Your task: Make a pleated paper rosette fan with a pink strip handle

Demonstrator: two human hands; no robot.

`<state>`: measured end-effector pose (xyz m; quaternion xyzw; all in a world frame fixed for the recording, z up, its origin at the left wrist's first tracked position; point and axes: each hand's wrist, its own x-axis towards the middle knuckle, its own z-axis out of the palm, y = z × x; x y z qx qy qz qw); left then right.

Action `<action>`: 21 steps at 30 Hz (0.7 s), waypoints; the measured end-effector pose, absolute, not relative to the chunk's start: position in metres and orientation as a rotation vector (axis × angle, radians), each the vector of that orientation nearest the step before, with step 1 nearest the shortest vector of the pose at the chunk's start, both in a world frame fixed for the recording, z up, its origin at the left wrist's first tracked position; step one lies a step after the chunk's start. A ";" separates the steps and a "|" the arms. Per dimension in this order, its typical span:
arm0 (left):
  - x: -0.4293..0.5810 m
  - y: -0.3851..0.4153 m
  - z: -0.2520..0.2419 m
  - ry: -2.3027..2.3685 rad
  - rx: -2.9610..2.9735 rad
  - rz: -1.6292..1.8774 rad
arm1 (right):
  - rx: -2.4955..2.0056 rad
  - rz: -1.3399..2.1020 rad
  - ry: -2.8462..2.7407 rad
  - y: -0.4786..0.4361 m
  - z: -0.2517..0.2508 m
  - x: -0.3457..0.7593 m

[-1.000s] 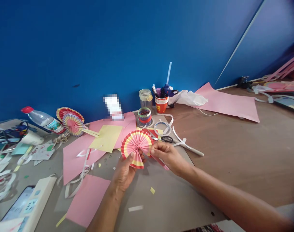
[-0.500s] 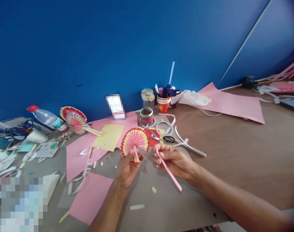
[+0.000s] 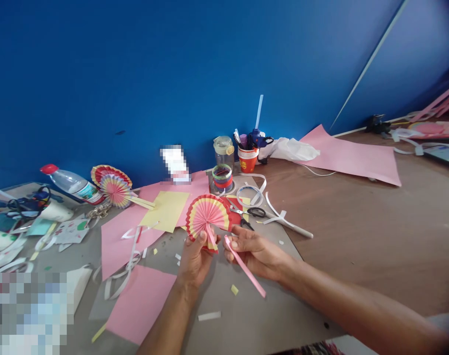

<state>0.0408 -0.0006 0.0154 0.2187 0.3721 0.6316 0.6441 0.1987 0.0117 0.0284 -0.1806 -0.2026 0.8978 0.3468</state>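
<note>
Partly hidden behind the left hand [image 3: 195, 257] is the lower edge of the pleated paper fan [image 3: 207, 216]; its thumb and fingers pinch shut on the fan's base, holding it upright above the grey mat [image 3: 246, 320]; just beside it the right hand [image 3: 254, 250] closes on a pink paper strip [image 3: 246, 268], slanting down-right; fingertip contact is hard to read.

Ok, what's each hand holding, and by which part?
The left hand pinches the pleated paper fan at its base, where the folds meet. The right hand holds a pink paper strip by its upper end.
</note>
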 end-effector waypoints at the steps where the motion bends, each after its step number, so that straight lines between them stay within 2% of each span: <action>1: 0.042 -0.001 0.016 0.851 0.509 1.427 | -0.500 2.311 -0.530 0.012 0.028 0.196; 21: 0.048 -0.003 0.019 0.896 0.567 1.486 | -0.822 2.104 -0.490 0.022 0.049 0.170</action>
